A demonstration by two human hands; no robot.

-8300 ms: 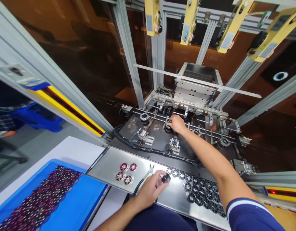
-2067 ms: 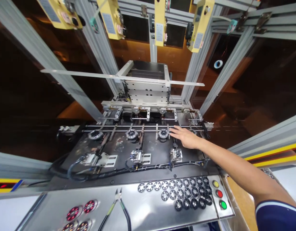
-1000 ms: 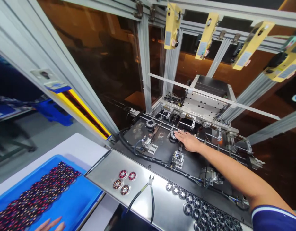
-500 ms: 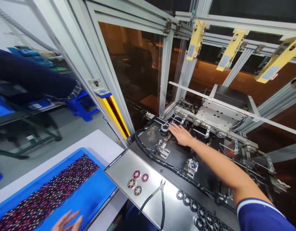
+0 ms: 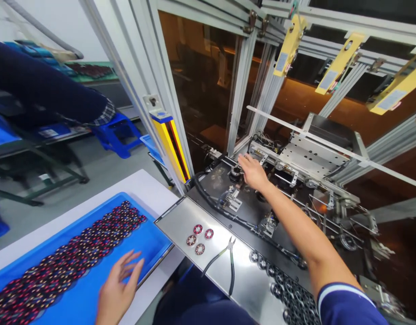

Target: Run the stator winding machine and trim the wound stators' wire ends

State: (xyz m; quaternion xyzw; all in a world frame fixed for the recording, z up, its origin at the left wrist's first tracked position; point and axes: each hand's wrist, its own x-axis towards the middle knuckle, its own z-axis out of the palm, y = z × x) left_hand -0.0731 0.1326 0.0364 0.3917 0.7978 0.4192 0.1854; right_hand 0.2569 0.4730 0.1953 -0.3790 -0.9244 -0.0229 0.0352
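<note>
My left hand (image 5: 122,282) hovers over the bare side of a blue tray (image 5: 108,275), fingers apart, nothing in it. Many small round wound cores (image 5: 89,241) with red and copper-coloured segments lie overlapping along that tray. Inside the machine, my right hand (image 5: 253,174) is stretched out with extended fingers just above and beside a round black fixture (image 5: 235,173). I see nothing held there, though the palm side is hidden. Several of the same cores, one a red core (image 5: 209,234), rest on the metal shelf (image 5: 181,216) between my hands.
Cutting pliers (image 5: 231,253) with dark handles lie on the shelf, beside rows of black rings (image 5: 292,289). Metal clamps (image 5: 233,198) and a cable run (image 5: 245,225) stand on the machine bed. A yellow sensor bar (image 5: 172,146) marks the frame post. Another person's dark sleeve (image 5: 48,85) is at left.
My left hand has come further into view, up and right over the blue tray. My right hand has lifted slightly off the round fixture. The whole view has shifted a little.
</note>
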